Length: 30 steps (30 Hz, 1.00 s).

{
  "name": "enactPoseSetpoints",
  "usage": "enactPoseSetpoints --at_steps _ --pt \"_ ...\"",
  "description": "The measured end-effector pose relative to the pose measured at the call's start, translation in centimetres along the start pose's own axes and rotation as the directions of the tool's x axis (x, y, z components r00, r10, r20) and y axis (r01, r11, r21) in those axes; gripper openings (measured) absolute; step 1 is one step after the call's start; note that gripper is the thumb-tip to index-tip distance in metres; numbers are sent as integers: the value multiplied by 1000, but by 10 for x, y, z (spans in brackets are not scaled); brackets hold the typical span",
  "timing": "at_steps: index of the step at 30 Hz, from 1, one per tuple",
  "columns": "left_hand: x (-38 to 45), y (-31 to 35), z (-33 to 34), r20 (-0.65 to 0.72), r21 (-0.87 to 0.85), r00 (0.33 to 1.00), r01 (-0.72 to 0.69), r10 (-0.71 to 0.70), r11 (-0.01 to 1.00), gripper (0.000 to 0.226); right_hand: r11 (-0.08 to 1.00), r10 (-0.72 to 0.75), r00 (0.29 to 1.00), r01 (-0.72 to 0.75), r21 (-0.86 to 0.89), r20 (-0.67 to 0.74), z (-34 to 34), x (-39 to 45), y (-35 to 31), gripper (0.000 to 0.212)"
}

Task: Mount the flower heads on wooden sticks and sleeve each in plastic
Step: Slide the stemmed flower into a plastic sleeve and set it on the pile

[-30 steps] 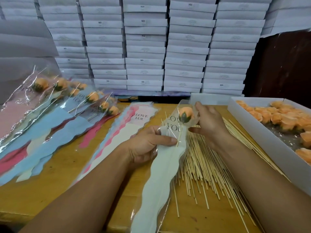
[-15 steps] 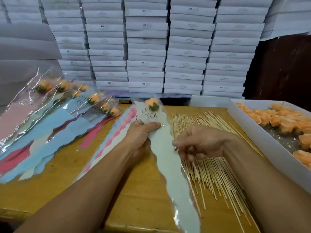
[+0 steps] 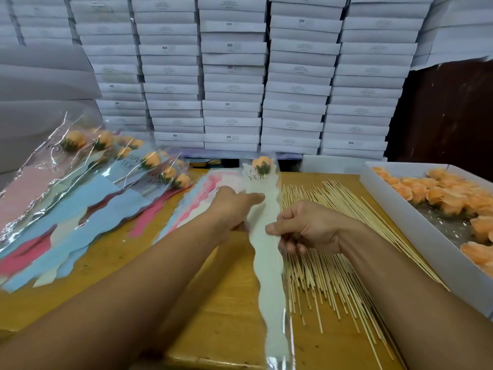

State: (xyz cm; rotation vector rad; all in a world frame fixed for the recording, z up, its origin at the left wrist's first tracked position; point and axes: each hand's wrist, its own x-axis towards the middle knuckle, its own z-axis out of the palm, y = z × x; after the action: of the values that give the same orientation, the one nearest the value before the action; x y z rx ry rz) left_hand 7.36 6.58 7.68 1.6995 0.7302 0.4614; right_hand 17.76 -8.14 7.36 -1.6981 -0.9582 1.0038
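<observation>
A clear plastic sleeve with a pale wavy insert stretches down the middle of the table. An orange flower head sits inside its far end, above the printed words LOVE YOU. My left hand grips the sleeve's upper part at its left edge. My right hand pinches the sleeve's right edge lower down, fingers curled. The stick inside the sleeve is hidden. Loose wooden sticks lie spread under my right hand.
Several sleeved flowers are fanned out at the left. Empty pink and white sleeves lie by my left hand. A white box of orange flower heads stands at the right. Stacked white boxes wall the back.
The sleeved flower has moved away from me and lies straighter along the table. My right hand has left the flower end and dropped to the sleeve's middle right edge.
</observation>
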Motion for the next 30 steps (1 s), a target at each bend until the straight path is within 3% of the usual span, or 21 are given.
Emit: enactPoseSetpoints --at_steps 2,4,6,10,15,19,23,30 --pt "-11 1 0 -36 318 985 -149 168 936 72 998 -20 997 24 59 -77 1 4 2 21" --pt "-26 0 -3 22 630 902 -347 430 695 55 993 -25 990 41 113 -141 2 7 3 19" --pt "-43 1 -5 133 751 836 -436 533 496 34 987 -32 981 62 150 -193 4 10 5 19" --pt "-63 -1 -4 222 829 818 -445 531 338 35 976 -42 967 94 198 -251 8 15 5 20" --pt "-60 -7 -8 215 840 819 -433 532 326 28 970 -82 968 133 206 -238 15 16 5 18" --pt "-60 -10 -19 176 806 813 -443 554 394 17 959 -145 981 172 226 -128 15 10 1 29" --pt "-50 -7 -53 89 829 765 -412 638 379 18 960 -143 987 156 233 -73 14 7 -1 53" --pt "-23 -1 -169 -170 922 598 -185 783 342 22 977 -125 988 139 162 -94 6 7 1 54"
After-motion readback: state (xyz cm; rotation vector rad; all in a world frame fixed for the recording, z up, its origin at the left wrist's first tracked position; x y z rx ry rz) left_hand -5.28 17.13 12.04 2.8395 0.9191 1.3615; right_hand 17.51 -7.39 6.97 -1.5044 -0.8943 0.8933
